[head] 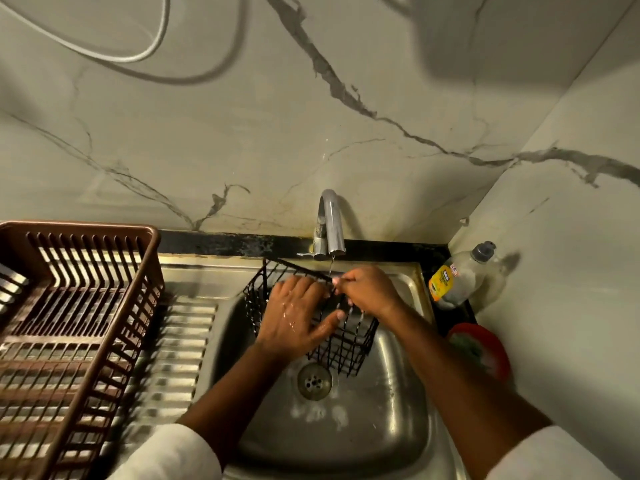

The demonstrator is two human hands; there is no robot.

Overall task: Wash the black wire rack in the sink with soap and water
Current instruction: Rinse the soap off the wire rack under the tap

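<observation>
White sleeves [173, 455] sit high on the arms, likely to stay dry. Further in, the left hand [294, 317] lies flat on the black wire rack [349, 344], fingers [301, 284] spread, steadying it inside the steel sink [381, 417]. The right hand [370, 292] pinches its top wire under the tap [330, 223], probably to catch the thin water. A soap bottle [457, 275] waits in the corner.

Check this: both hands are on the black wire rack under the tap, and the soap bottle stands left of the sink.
Wrong side: the head view shows the soap bottle right of the sink, in the back corner. The left hand and right hand are on the black wire rack under the tap.
</observation>
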